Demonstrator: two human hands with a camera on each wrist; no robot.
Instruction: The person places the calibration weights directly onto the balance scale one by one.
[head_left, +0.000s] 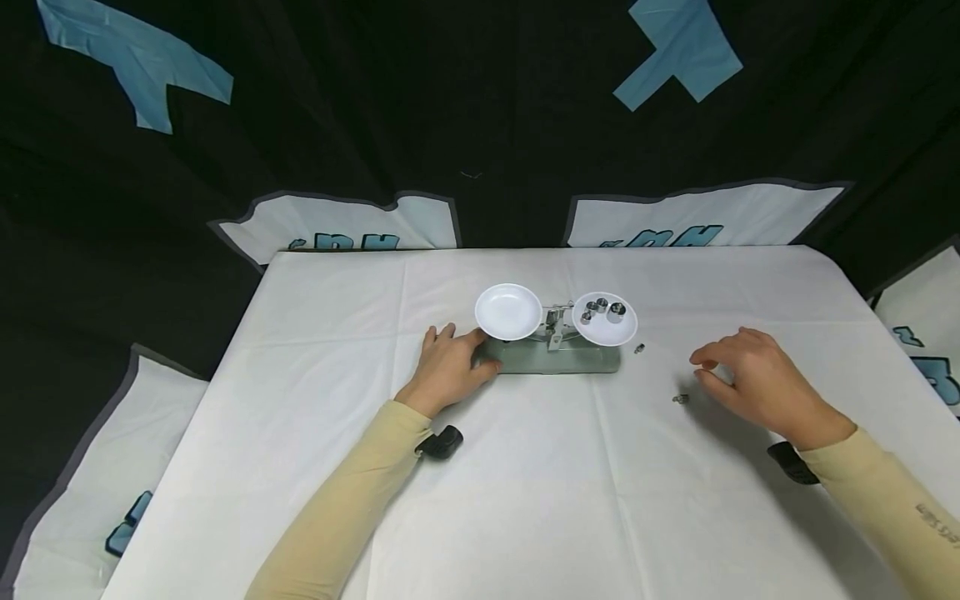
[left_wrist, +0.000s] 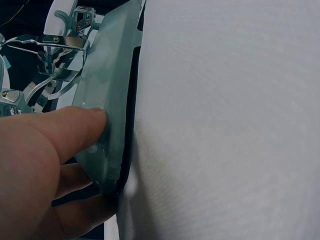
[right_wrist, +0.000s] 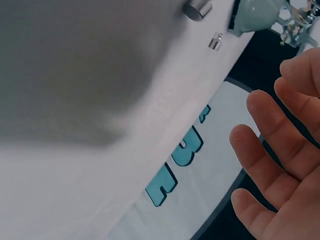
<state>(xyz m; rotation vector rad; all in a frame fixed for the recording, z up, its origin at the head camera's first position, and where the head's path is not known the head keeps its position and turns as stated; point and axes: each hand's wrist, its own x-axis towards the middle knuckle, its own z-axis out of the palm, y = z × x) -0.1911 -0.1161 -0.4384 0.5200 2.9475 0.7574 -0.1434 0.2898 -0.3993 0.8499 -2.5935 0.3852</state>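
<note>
A two-pan balance scale with a green base (head_left: 551, 357) stands at the middle of the table. My left hand (head_left: 448, 367) grips the left end of the base, thumb (left_wrist: 82, 127) on its upper face and fingers round the end. The left pan (head_left: 508, 312) is bare, while the right pan (head_left: 604, 335) carries several metal weights (head_left: 616, 312). To the right of the base a small weight (head_left: 639, 348) lies on the cloth. Another weight (head_left: 680, 399) lies nearer to my right hand (head_left: 757, 383), which hovers above the table, holding nothing, its thumb and index finger apart.
A white cloth (head_left: 495, 517) covers the table. Its far edge runs behind the scale, with a black curtain (head_left: 517, 125) beyond. Printed white panels (head_left: 705, 218) hang past the table edges. A dark wrist device (head_left: 440, 442) sits at the left sleeve.
</note>
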